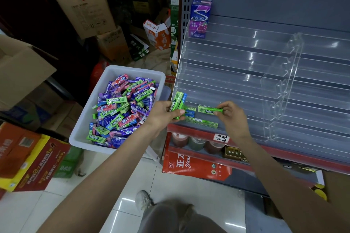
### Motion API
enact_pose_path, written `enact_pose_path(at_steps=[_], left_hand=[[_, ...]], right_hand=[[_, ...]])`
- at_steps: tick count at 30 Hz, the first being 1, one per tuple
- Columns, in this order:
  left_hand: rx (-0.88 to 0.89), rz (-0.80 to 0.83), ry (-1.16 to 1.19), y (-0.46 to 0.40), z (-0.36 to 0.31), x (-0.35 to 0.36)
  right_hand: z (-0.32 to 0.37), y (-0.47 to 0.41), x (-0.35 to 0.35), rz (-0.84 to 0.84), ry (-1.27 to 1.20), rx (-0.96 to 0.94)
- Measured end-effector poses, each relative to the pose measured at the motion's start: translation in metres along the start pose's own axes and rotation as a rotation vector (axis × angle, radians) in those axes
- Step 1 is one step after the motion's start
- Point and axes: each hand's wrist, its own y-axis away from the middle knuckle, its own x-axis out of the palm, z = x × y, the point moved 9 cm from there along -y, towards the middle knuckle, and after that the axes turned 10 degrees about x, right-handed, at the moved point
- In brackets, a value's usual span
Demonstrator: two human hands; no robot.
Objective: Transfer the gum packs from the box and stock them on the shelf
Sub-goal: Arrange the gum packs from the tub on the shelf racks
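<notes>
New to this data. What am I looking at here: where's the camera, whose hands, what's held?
There is no robot here. One wide-angle camera is worn on a person's head and looks down at their two bare hands in a shop. The left hand grips a small bundle of gum packs, mostly green. The right hand pinches a single green pack over the lowest tier of the clear acrylic shelf, where another green pack already lies. To the left sits a white bin full of mixed gum packs. A purple gum box stands at the top tier.
</notes>
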Motion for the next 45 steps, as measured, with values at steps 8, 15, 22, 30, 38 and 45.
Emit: enact_pose_path(at_steps=[8, 15, 22, 30, 38, 45], left_hand=[[0.009, 0.026, 0.021, 0.004, -0.005, 0.004], [0.019, 0.022, 0.038, 0.008, -0.007, 0.003], [0.021, 0.036, 0.016, 0.009, -0.007, 0.005], [0.083, 0.187, -0.109, 0.014, -0.019, 0.024], [0.169, 0.218, -0.163, 0.009, -0.032, 0.038], [0.105, 0.043, -0.165, -0.001, -0.025, 0.019]], right_hand=[[0.005, 0.005, 0.020, 0.095, 0.438, -0.132], [0.006, 0.007, 0.038, 0.203, 0.549, -0.157], [0.007, 0.006, 0.041, 0.206, 0.576, -0.145], [0.039, 0.016, 0.021, 0.221, -0.021, -0.046], [0.048, 0.019, 0.008, 0.360, -0.282, 0.037], [0.008, -0.003, -0.024, 0.039, -0.081, 0.064]])
